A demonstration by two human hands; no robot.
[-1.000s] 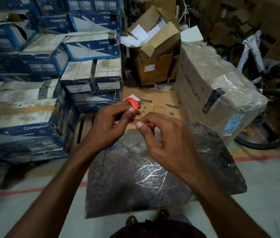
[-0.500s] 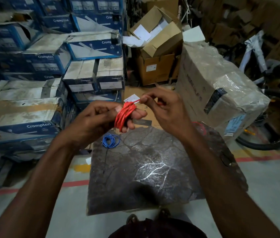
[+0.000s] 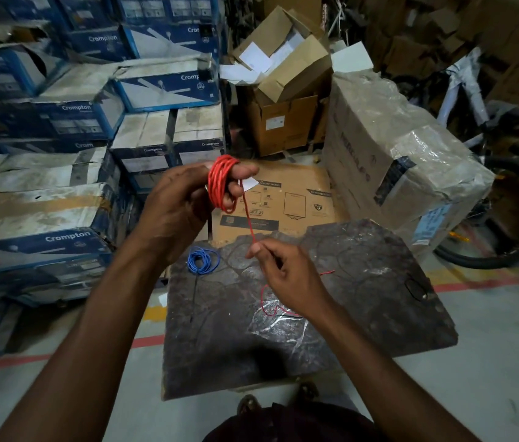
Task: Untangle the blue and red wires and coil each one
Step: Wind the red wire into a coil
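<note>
Several loops of red wire (image 3: 220, 183) are wound round the fingers of my left hand (image 3: 181, 205), which is raised above the far edge of the dark stone slab (image 3: 363, 301). A single red strand runs down from the loops to my right hand (image 3: 287, 275), which pinches it between thumb and forefinger. The strand's loose tail curls on the slab under and beside that hand. The blue wire (image 3: 202, 260) lies as a small coil on the slab's far left corner, apart from both hands.
Stacks of blue and white Crompton boxes (image 3: 70, 240) rise at the left. A flat cardboard sheet (image 3: 290, 202) lies beyond the slab. A large plastic-wrapped carton (image 3: 395, 161) stands at the right, with a bicycle wheel (image 3: 513, 218) behind it.
My right hand has dropped from beside the red loops down to the slab, drawing the strand out. My left hand has risen slightly with the loops round its fingers.
</note>
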